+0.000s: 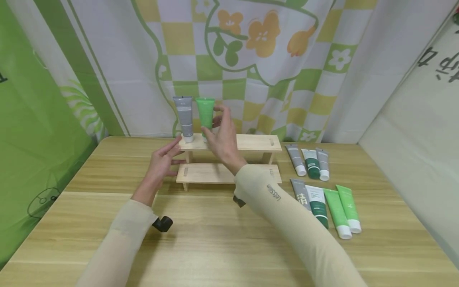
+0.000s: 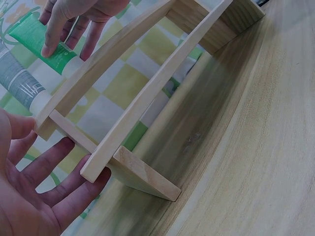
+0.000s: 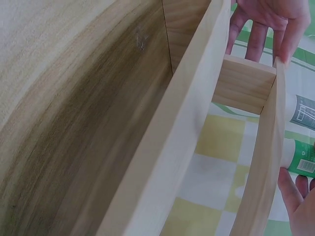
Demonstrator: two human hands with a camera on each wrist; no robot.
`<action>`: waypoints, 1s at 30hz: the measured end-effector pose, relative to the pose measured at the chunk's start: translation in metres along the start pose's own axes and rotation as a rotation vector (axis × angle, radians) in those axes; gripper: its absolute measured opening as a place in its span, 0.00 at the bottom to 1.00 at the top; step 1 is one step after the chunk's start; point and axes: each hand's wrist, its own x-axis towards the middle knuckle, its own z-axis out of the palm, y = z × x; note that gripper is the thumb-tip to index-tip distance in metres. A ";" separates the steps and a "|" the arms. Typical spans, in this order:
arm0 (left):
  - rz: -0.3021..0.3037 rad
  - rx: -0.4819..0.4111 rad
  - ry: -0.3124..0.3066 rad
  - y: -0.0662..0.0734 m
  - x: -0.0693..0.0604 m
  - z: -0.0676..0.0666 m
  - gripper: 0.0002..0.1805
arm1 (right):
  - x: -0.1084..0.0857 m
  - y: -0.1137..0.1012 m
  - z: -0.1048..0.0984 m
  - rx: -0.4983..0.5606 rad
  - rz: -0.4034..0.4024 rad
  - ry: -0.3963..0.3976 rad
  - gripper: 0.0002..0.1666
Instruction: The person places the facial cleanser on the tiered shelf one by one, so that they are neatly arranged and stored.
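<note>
A two-tier wooden rack stands on the table. On its upper shelf, a grey tube is upright on its white cap at the left end. Beside it is a light green tube, also cap down, which my right hand pinches between thumb and fingers. My left hand touches the rack's left end. In the left wrist view, the thumb of this hand lies at the upper shelf's end, and its spread fingers reach the side and lower shelf.
Right of the rack, several tubes lie in two rows. The back row has grey tubes and a white-and-green tube. In front lie a grey tube, another white-and-green tube and two light green tubes. A patterned curtain hangs behind.
</note>
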 end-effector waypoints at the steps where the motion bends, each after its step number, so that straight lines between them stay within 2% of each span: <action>1: -0.001 0.000 -0.002 0.000 0.000 0.000 0.26 | 0.000 0.001 0.000 -0.001 0.000 0.001 0.40; 15: 0.000 -0.007 0.000 0.001 -0.001 0.001 0.26 | -0.001 0.002 -0.001 -0.022 -0.027 0.011 0.40; 30: -0.024 -0.040 0.009 0.001 0.001 0.000 0.25 | -0.009 -0.001 -0.009 -0.010 0.099 -0.029 0.46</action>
